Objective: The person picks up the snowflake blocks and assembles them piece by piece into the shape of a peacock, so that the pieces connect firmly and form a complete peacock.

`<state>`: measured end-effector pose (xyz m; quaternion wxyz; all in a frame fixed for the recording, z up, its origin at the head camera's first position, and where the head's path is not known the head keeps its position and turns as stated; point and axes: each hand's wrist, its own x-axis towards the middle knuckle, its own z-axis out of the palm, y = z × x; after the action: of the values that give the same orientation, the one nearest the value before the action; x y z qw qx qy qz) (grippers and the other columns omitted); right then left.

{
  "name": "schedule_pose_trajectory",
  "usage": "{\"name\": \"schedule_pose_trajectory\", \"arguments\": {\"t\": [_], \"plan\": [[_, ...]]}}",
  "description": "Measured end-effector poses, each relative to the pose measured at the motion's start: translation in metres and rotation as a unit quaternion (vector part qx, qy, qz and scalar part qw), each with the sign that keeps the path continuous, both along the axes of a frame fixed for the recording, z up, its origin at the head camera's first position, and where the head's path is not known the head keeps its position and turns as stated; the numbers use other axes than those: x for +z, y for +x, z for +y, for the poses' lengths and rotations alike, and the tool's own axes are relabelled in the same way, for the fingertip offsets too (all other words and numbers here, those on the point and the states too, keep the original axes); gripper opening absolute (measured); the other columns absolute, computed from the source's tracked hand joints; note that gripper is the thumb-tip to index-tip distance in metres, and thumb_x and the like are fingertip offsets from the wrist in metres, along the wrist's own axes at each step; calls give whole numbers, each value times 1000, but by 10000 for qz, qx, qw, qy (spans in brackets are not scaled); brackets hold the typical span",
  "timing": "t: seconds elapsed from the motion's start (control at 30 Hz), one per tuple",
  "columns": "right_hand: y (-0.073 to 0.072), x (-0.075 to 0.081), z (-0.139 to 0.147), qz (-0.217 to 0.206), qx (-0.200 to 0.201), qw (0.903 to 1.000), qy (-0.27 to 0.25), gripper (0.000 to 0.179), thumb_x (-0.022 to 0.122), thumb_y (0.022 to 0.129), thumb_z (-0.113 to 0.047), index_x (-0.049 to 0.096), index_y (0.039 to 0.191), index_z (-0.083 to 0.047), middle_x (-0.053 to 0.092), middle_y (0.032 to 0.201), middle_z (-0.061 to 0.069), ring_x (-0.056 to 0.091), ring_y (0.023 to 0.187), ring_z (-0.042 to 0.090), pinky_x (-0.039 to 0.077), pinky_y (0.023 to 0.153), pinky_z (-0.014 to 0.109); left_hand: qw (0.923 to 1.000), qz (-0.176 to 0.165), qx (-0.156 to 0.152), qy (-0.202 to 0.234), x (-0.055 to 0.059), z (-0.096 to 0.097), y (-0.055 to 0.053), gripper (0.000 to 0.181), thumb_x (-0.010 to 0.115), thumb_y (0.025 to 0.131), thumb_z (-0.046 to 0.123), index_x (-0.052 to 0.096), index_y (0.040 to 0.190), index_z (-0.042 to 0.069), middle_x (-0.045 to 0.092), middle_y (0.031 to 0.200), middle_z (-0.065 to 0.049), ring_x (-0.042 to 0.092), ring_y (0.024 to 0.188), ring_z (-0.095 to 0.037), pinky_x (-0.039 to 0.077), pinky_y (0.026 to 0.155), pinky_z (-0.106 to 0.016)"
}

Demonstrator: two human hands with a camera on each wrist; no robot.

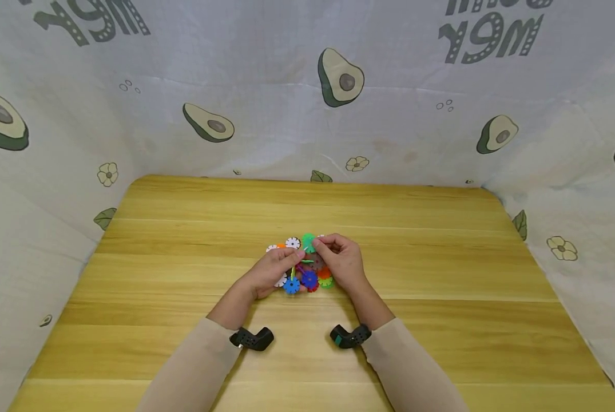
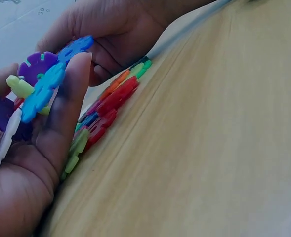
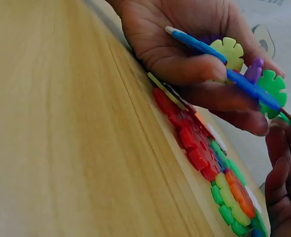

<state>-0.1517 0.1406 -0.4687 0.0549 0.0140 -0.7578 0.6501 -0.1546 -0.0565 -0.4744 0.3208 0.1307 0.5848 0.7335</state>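
Over the middle of the wooden bench [image 1: 441, 274], a small cluster of joined plastic snowflake discs [image 2: 36, 89] is held up between both hands. The left hand [image 1: 271, 273] is curled around the cluster, thumb on one side and fingers on the other, so its grip is closed on the pieces; in the left wrist view a light blue disc, a purple one, a yellow-green one and a white one are seen slotted edge to edge inside that hold. The right hand [image 1: 340, 260] is brought in from the other side, fingertips pinched on a green disc [image 1: 308, 242] at the top of the cluster, so that grip is closed too. The assembly appears to be steadied by the left hand while the green piece is handled by the right, which would explain why the hands are pressed so close together.

Beneath the hands, a loose pile of discs [image 3: 204, 153] is left lying flat on the bench, red, orange, green and blue pieces touching and overlapping. Every disc is thin, round, notched around its rim like a gear, and made of glossy hard plastic. The bench top is pale, smooth, with straight grain lines. An avocado-print cloth [image 1: 338, 74], soft and creased, is hung behind and at both sides.
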Motion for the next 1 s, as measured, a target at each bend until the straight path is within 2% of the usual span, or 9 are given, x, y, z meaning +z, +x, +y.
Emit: {"name": "schedule_pose_trajectory", "arguments": {"t": [0.07, 0.2, 0.33, 0.43, 0.5, 0.6, 0.73, 0.9, 1.0], "plan": [[-1, 1, 3, -7, -14, 9998, 183, 24, 70, 98, -21, 76, 106, 2, 76, 85, -1, 67, 75, 4, 56, 67, 17, 9997, -216, 106, 36, 0, 0, 0, 53, 41, 111, 36, 55, 137, -8, 70, 104, 1, 71, 90, -11, 63, 78, -26], [-4, 5, 15, -155, -114, 9982, 562, 29, 63, 103, -26, 74, 114, -2, 77, 97, 14, 69, 79, 9, 57, 72, 19, 9982, -348, 472, -113, 3, -1, 0, 57, 41, 110, 44, 53, 142, -2, 68, 124, -10, 69, 108, -17, 61, 94, -32], [-7, 8, 27, -545, -177, 9916, 1163, 26, 67, 100, -27, 75, 114, -7, 75, 108, 13, 65, 89, 13, 54, 77, 19, 9942, -282, 946, -430, 9, -4, -1, 59, 44, 108, 48, 52, 145, 3, 57, 146, -18, 56, 134, -30, 49, 114, -47], [-8, 10, 33, -710, 50, 9832, 1681, 24, 71, 97, -26, 76, 113, -9, 73, 108, 11, 61, 92, 19, 52, 77, 22, 9888, -114, 1352, -619, 13, -5, -3, 53, 46, 108, 45, 55, 141, 4, 52, 149, -15, 46, 142, -30, 40, 121, -48], [-8, 13, 34, -734, 338, 9755, 2046, 23, 74, 95, -26, 76, 111, -9, 73, 106, 11, 60, 90, 21, 52, 76, 25, 9845, -85, 1641, -605, 16, -5, -4, 46, 48, 108, 42, 57, 132, 4, 55, 141, -12, 48, 137, -26, 44, 117, -40], [-7, 16, 37, -796, 827, 9607, 2527, 21, 80, 90, -28, 78, 104, -12, 71, 99, 8, 58, 85, 21, 50, 73, 28, 9803, -237, 1933, -319, 19, -4, -5, 32, 50, 108, 36, 55, 121, 7, 58, 124, -6, 54, 118, -20, 51, 98, -29], [-6, 22, 39, -968, 1414, 9395, 2966, 19, 86, 83, -30, 78, 93, -16, 69, 92, 3, 56, 83, 19, 49, 72, 30, 9786, -607, 1946, 287, 23, -3, -6, 24, 50, 109, 33, 52, 118, 11, 59, 111, -1, 59, 103, -14, 56, 85, -22], [-7, 25, 39, -925, 2092, 9116, 3415, 27, 90, 78, -32, 72, 89, -15, 65, 88, 1, 56, 82, 17, 50, 73, 29, 9774, -873, 1766, 769, 26, -4, -4, 27, 50, 109, 28, 46, 127, 9, 61, 119, 0, 63, 110, -13, 59, 95, -26], [-7, 26, 37, -918, 2188, 9054, 3521, 30, 91, 77, -32, 69, 87, -15, 64, 87, 0, 55, 81, 17, 50, 72, 29, 9779, -808, 1780, 736, 28, -3, -3, 33, 52, 108, 20, 42, 136, 7, 66, 115, 2, 66, 109, -11, 59, 96, -26]]}}
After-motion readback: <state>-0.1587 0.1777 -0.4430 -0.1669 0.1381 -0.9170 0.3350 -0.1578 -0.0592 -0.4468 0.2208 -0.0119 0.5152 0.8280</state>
